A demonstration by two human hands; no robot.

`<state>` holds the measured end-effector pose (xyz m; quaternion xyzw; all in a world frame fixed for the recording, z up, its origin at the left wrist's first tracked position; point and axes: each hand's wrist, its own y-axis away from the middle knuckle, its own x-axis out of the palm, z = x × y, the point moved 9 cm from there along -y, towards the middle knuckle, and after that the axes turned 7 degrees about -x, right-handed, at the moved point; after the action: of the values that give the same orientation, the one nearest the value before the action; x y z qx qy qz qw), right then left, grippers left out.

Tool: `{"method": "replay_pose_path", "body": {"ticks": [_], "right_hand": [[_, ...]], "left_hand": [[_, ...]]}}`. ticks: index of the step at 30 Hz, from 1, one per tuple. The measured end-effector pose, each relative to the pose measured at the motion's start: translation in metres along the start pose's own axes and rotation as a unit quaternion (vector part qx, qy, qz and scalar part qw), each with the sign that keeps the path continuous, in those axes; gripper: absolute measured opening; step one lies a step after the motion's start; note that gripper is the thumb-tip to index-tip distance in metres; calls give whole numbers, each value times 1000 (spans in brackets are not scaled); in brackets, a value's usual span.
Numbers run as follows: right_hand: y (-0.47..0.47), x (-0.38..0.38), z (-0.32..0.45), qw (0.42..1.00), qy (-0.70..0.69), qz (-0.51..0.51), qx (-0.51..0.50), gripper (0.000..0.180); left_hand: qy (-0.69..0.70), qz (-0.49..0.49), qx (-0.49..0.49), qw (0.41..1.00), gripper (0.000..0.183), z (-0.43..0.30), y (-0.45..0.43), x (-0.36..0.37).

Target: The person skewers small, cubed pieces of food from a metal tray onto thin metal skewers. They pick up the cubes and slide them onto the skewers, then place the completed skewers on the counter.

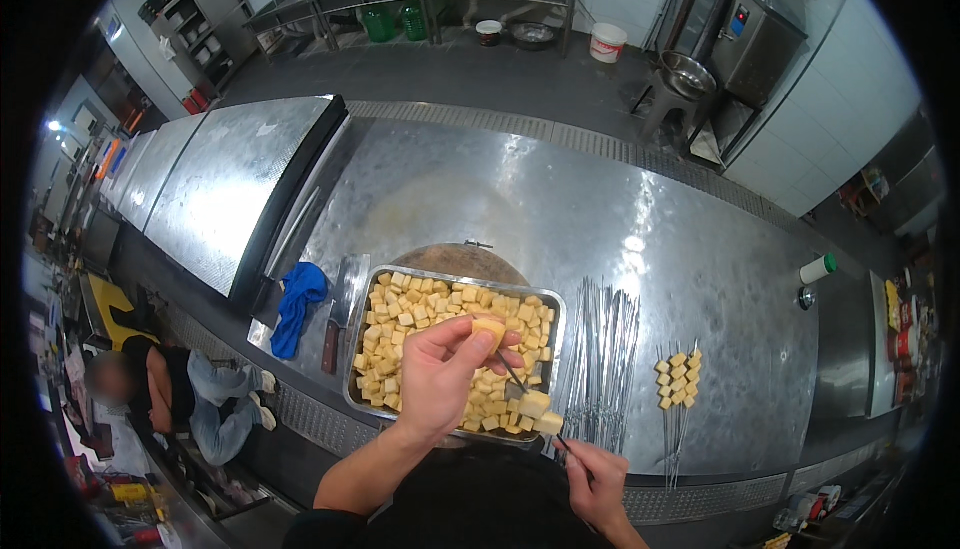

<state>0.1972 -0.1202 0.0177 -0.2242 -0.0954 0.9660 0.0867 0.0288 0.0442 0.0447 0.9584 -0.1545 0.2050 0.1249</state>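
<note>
My left hand [442, 376] pinches a pale yellow cube [489, 330], which looks like tofu, between thumb and fingers above the tray. Low on the right, my right hand [596, 478] grips the near end of a metal skewer [513, 375]. Its far end reaches the cube in my left hand; whether it has pierced that cube I cannot tell. Two more cubes [535, 404] are threaded along the skewer, close to my right hand. Beneath lies a rectangular metal tray [561, 316] full of loose yellow cubes [405, 301], partly hidden by my left hand and forearm.
Bare metal skewers [600, 361] lie bundled right of the tray. Farther right are several loaded skewers [679, 380]. A cleaver [346, 294] and a blue cloth [300, 305] lie left. Behind the tray shows a round wooden board [457, 258]. A person [187, 391] sits at the left.
</note>
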Motion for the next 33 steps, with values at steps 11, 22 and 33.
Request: {"method": "replay_pose_path", "body": {"ticks": [11, 22, 33], "right_hand": [[-12, 11, 2, 999, -26, 7, 31, 19], [-25, 18, 6, 996, -61, -11, 58, 20], [1, 25, -70, 985, -112, -38, 123, 21]], "left_hand": [[-3, -25, -20, 999, 21, 12, 2, 2], [-7, -20, -58, 998, 22, 36, -7, 1], [-122, -20, -96, 988, 27, 108, -8, -10]]}}
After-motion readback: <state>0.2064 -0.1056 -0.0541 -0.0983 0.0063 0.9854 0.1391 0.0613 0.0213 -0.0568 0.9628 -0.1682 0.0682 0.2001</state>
